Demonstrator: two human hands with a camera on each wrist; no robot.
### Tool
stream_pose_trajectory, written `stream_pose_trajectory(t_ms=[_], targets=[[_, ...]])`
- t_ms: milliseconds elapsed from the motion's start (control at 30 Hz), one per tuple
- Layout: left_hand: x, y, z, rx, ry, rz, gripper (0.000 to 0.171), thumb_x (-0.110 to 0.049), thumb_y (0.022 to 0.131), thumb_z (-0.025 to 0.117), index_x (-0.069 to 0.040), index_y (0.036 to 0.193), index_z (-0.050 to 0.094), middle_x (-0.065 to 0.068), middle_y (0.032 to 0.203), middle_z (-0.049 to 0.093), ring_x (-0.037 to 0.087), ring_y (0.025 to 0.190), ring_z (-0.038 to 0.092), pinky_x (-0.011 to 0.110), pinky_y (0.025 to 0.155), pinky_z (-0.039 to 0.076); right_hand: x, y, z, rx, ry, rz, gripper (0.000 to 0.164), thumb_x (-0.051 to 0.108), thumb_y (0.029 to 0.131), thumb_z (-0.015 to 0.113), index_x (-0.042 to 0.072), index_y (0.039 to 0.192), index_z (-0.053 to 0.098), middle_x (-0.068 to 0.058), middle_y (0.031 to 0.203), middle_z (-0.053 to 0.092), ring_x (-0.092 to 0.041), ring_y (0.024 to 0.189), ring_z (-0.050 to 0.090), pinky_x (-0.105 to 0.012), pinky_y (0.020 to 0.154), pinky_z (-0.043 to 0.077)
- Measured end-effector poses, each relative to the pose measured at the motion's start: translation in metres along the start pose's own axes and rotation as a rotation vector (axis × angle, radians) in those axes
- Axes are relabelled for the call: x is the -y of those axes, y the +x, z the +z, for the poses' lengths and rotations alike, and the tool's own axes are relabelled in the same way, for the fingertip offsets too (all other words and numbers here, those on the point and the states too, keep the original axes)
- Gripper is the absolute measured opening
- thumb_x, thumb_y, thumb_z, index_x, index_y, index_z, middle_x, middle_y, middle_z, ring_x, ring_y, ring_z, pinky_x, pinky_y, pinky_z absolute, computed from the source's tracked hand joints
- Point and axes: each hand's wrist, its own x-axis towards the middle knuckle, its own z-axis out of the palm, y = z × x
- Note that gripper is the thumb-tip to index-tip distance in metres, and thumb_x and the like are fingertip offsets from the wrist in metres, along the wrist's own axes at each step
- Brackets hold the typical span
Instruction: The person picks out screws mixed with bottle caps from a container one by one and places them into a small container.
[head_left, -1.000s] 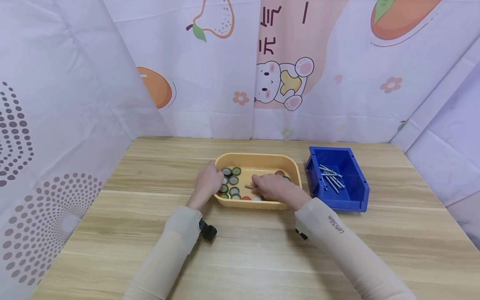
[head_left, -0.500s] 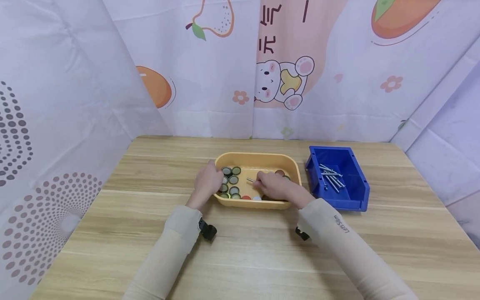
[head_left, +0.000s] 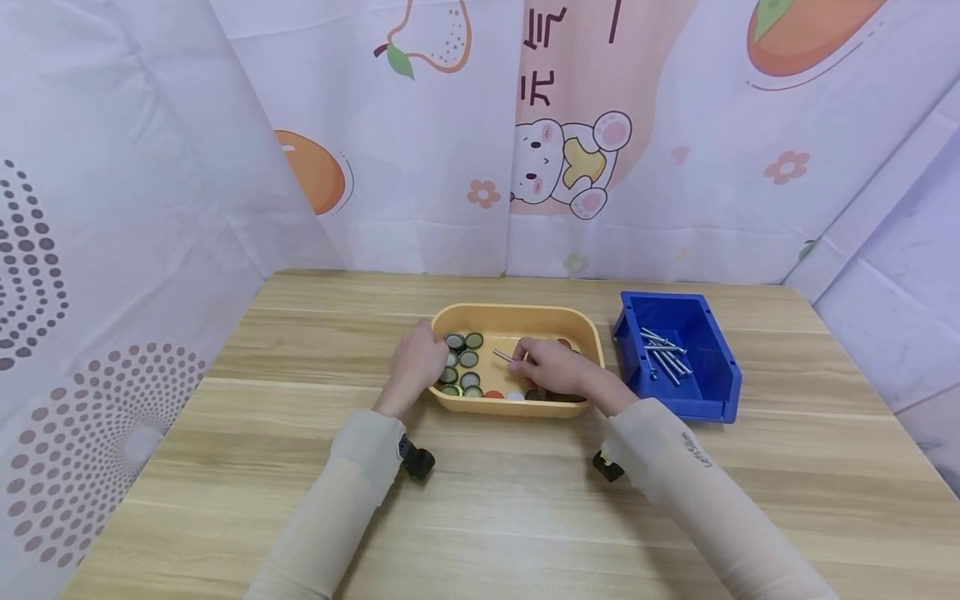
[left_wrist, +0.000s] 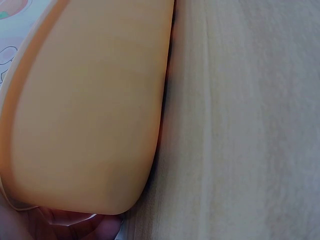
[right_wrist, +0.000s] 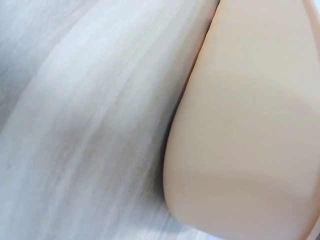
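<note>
A yellow-orange tray [head_left: 517,310] with rounded corners stands at mid-table in the head view. My left hand [head_left: 417,362] grips its left end by the rim; the left wrist view shows fingers [left_wrist: 107,227] curled against that end. Inside the tray, my right hand [head_left: 553,364] pinches a silver screw [head_left: 502,356], whose shank sticks out to the left while the rest is hidden by the fingers. Bottle caps [head_left: 468,359] lie at the tray's left side. Red, white and dark caps lie along the front wall, and part of the right side is covered by the right hand.
To the right of the tray stands a blue bin [head_left: 723,408] holding several silver screws [head_left: 666,352]. A wooden table [head_left: 487,500] lies under everything. Behind it hangs a printed white curtain [head_left: 420,242].
The right hand has risen slightly and shifted right inside the tray, with the screw turning in its fingers. More dark caps show below it. The left hand stays in place.
</note>
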Motion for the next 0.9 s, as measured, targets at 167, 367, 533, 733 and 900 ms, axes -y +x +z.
stream_pose_trajectory(t_ms=[167,367,533,733,900], targets=[[-0.001,0.000,0.000,-0.002,0.001,0.004,0.032,-0.022,0.095,0.043,-0.005,0.121,0.053,0.010,0.087,0.060,0.026,0.079,0.059,0.035,0.065,0.042,0.001,-0.002,0.000,-0.006,0.019,-0.005,0.018,0.027,0.101,0.054,0.009,0.097,0.059,-0.001,0.068,0.062,-0.011,0.052,0.055,-0.027,0.055,0.045],[-0.001,0.000,0.000,-0.002,-0.003,0.002,0.035,-0.023,0.096,0.043,-0.005,0.125,0.052,0.010,0.090,0.062,0.027,0.081,0.060,0.036,0.068,0.043,0.001,-0.005,-0.003,-0.023,0.003,-0.024,0.018,0.027,0.100,0.056,0.009,0.099,0.061,-0.003,0.068,0.063,-0.011,0.051,0.056,-0.026,0.055,0.045],[-0.001,-0.001,0.001,-0.002,0.003,0.000,0.037,-0.023,0.096,0.043,-0.006,0.128,0.050,0.011,0.095,0.063,0.027,0.085,0.060,0.038,0.071,0.045,0.001,-0.007,-0.013,-0.062,-0.009,-0.036,0.020,0.028,0.101,0.055,0.009,0.101,0.062,-0.003,0.068,0.063,-0.011,0.055,0.055,-0.026,0.055,0.044],[-0.002,-0.001,0.001,0.002,0.002,0.001,0.035,-0.022,0.096,0.043,-0.006,0.126,0.051,0.011,0.093,0.062,0.027,0.084,0.060,0.039,0.070,0.045,0.002,-0.016,-0.030,-0.111,0.001,-0.035,0.019,0.028,0.101,0.055,0.010,0.103,0.061,-0.009,0.077,0.067,-0.015,0.062,0.059,-0.027,0.058,0.047],[-0.003,-0.001,0.001,-0.003,0.006,-0.004,0.037,-0.023,0.096,0.043,-0.007,0.128,0.050,0.011,0.098,0.063,0.028,0.087,0.060,0.040,0.074,0.045,0.000,-0.026,-0.045,-0.097,0.047,-0.015,0.020,0.028,0.102,0.052,0.009,0.107,0.058,-0.016,0.083,0.067,-0.018,0.063,0.059,-0.027,0.057,0.048]])
